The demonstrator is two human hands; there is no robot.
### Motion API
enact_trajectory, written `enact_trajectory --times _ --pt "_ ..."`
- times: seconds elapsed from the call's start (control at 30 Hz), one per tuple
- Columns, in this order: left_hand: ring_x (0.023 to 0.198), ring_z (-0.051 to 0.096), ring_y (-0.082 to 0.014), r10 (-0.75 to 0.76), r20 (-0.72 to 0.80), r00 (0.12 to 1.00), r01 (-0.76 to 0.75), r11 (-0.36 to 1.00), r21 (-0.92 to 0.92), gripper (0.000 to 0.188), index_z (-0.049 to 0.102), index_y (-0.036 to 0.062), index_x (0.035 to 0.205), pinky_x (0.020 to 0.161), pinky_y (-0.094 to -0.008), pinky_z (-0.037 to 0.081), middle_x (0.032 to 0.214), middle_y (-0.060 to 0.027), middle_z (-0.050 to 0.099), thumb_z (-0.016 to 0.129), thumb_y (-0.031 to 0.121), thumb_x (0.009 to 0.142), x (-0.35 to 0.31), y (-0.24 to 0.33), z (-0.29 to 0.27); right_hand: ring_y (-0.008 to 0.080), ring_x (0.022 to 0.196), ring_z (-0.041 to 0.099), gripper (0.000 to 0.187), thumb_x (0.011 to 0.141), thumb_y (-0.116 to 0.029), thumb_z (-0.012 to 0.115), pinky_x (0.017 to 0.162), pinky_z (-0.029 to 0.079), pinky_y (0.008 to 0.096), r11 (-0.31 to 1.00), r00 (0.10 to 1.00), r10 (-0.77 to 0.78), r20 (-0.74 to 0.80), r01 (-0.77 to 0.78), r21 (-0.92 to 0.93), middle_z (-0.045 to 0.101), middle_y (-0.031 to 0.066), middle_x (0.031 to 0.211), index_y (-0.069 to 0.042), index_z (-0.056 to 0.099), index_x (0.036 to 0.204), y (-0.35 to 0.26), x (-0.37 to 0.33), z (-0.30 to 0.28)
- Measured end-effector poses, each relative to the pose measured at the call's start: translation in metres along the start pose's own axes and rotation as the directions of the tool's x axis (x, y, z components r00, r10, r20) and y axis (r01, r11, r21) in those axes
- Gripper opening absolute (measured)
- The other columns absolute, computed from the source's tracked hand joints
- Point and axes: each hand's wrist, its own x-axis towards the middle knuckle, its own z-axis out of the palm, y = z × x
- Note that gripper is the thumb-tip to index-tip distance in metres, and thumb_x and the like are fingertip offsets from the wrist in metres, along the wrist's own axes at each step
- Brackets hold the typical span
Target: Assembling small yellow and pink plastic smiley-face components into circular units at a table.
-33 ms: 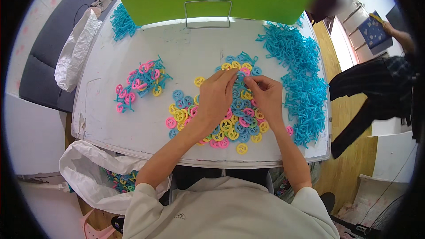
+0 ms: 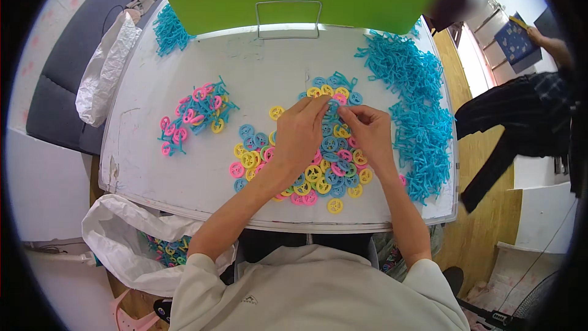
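Note:
Over the table's middle, my left hand is closed in a pinch, its fingertips on a blue spoked plastic wheel. Close to its right, my right hand is pinched too, thumb and finger at the wheel's edge. Whatever small part the right fingers grip is hidden. Below both hands spreads a loose heap of yellow, pink, blue and a few green spoked wheels. To the left lies a smaller pile of wheels together with turquoise pieces. A long heap of turquoise forked plastic pieces lines the table's right side.
A green panel with a wire handle stands at the table's far edge. More turquoise pieces lie far left. A white sack of coloured parts sits below the near left edge. Another person is beyond the table on the right.
My hands stay almost in place, with only a slight shift. The person on the right has moved a little, at the leg and at the arm holding a dark blue item.

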Motion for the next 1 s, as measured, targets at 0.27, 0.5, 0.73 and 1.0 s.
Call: enact_trajectory --times 0.27,0.5,0.73,1.0 --pt "0.065 0.066 -0.0241 -0.127 0.066 0.990 0.130 0.991 -0.037 0.014 0.066 -0.0025 0.097 0.057 -0.0314 0.050 0.080 -0.0169 0.066 0.059 0.001 0.086 -0.001 -0.006 -0.002 0.0016 0.053 0.047 0.017 0.081 -0.015 0.074 0.046 0.032 0.0189 0.994 0.998 -0.049 -0.039 0.045 -0.100 0.064 0.0003 0.064 0.000 0.073 0.087 0.002 -0.006 0.010" --pt "0.065 0.065 -0.0234 -0.137 0.079 0.987 0.131 0.988 0.077 0.014 0.065 -0.0029 0.096 0.061 -0.0311 0.052 0.078 -0.0161 0.066 0.059 0.004 0.086 0.001 0.003 -0.006 0.0022 0.053 0.046 0.019 0.082 -0.018 0.074 0.045 0.031 0.0201 0.998 1.000 0.004 0.004 -0.004 -0.057 0.063 0.0007 0.062 0.000 0.073 0.086 0.003 -0.005 0.011" --pt "0.067 0.066 -0.0206 -0.214 0.073 0.974 0.220 0.973 -0.077 0.015 0.064 -0.0046 0.096 0.061 -0.0289 0.053 0.078 -0.0146 0.065 0.060 0.005 0.086 0.001 0.008 -0.007 0.0007 0.052 0.044 0.017 0.082 -0.016 0.073 0.044 0.029 0.0180 0.948 0.961 0.236 0.146 -0.261 0.184 0.061 -0.0020 0.065 0.001 0.072 0.086 -0.003 -0.001 0.002" --pt "0.073 0.066 -0.0177 -0.381 0.234 0.894 0.433 0.868 -0.242 0.019 0.061 -0.0049 0.105 0.067 -0.0288 0.056 0.086 -0.0115 0.066 0.056 0.007 0.091 0.004 -0.004 -0.005 0.0043 0.055 0.047 0.011 0.081 -0.009 0.073 0.049 0.036 0.0202 0.988 0.991 -0.130 -0.022 0.128 -0.087 0.063 -0.0002 0.070 -0.001 0.071 0.087 -0.001 -0.009 0.011"
